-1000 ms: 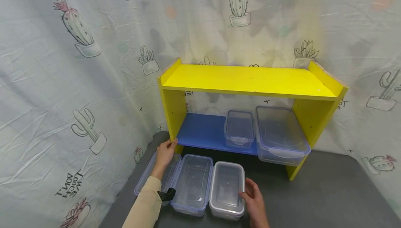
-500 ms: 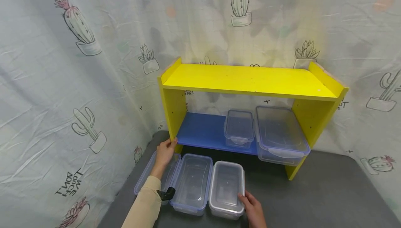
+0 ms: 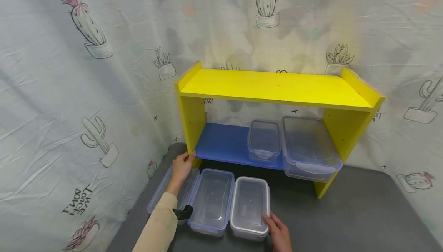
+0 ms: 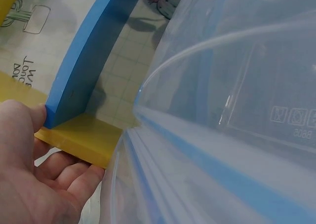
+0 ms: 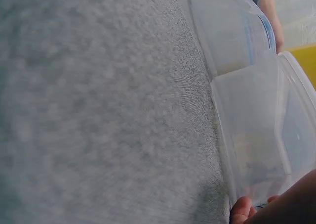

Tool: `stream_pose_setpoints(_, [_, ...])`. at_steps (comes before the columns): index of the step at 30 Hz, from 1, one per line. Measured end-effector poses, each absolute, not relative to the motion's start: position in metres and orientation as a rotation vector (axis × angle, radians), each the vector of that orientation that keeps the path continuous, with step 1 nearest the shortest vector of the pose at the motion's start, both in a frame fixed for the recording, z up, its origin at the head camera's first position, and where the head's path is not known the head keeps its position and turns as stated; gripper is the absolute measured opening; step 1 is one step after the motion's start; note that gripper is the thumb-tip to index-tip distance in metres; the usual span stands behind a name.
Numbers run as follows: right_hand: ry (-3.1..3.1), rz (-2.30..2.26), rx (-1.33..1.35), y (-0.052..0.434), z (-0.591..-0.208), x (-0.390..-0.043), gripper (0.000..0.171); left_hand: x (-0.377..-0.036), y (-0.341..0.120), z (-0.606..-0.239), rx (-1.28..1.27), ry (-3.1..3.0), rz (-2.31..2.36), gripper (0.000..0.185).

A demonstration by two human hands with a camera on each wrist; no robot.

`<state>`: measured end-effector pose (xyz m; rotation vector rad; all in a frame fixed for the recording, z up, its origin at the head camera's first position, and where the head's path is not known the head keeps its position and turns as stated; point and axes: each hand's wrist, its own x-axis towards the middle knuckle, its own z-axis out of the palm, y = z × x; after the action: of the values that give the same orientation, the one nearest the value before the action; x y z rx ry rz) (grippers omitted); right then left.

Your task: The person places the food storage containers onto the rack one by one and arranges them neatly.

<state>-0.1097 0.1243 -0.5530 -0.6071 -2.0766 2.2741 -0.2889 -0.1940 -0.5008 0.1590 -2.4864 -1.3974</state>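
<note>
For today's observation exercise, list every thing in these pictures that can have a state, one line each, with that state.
Left hand: grips the yellow shelf unit's left upright.
Right hand: fingers on the near right corner of the white-rimmed container.
White-rimmed container: lid on, flat on the grey table.
Blue-rimmed container: lidded, flat on the table.
Small shelf container: lidded, on the blue board.
Large shelf container: lidded, overhanging the board's front edge.

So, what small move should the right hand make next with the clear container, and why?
Probably close the fingers round the white-rimmed container and lift it slightly. The right hand only touches its near right corner, while the left hand holds the yellow shelf unit, and the blue shelf has free space at its left.
</note>
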Motion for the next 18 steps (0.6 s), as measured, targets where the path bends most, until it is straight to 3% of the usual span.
stream_pose_setpoints(18, [-2.092,2.740,-0.259,0.141,-0.553,-0.097,0.086,-0.289,-0.193,-0.502,0.167,-2.476,-1.388,0.040])
